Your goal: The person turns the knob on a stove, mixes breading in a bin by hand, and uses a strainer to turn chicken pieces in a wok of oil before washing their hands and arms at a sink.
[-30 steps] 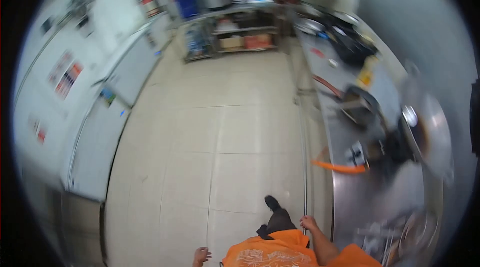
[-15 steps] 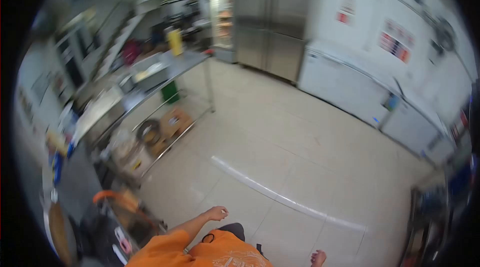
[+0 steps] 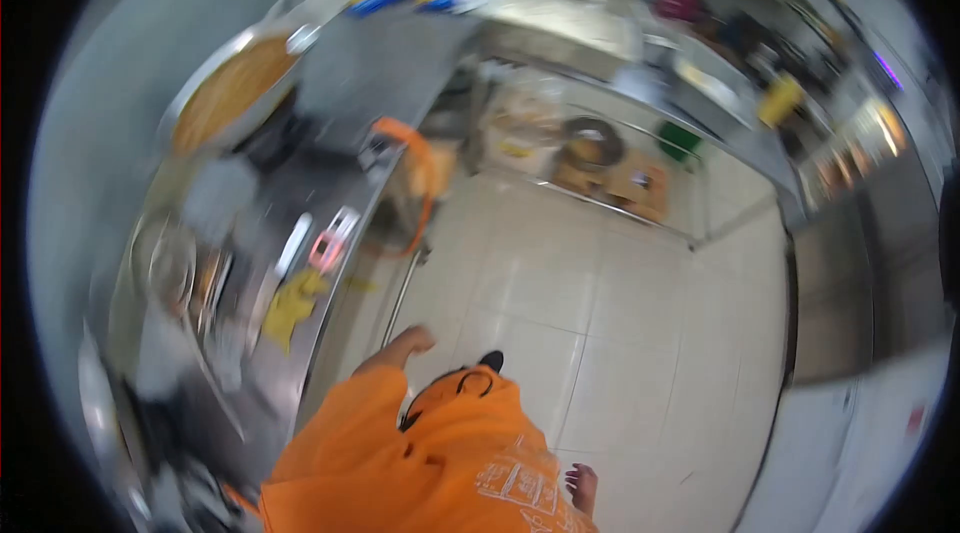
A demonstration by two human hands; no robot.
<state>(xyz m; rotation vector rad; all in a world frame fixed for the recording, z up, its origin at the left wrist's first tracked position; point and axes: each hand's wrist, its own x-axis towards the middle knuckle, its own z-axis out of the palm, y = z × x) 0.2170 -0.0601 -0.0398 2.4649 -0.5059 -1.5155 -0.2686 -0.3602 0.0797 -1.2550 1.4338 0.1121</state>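
The counter (image 3: 283, 380) is topped in smooth, shining metal; the rail (image 3: 404, 295), though blurred, seems made of polished metal. The floor (image 3: 620, 323) is laid in glossy tile, the shirt (image 3: 380, 443) made of matt cloth.

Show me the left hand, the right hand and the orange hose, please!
Left hand (image 3: 412, 339), head view: middle of the hand.
Right hand (image 3: 582, 485), head view: middle of the hand.
Orange hose (image 3: 421, 159), head view: its curved middle.

Your left hand (image 3: 410, 341) hung at seven o'clock, near the steel counter (image 3: 330, 155) — your right hand (image 3: 582, 486) at five o'clock.
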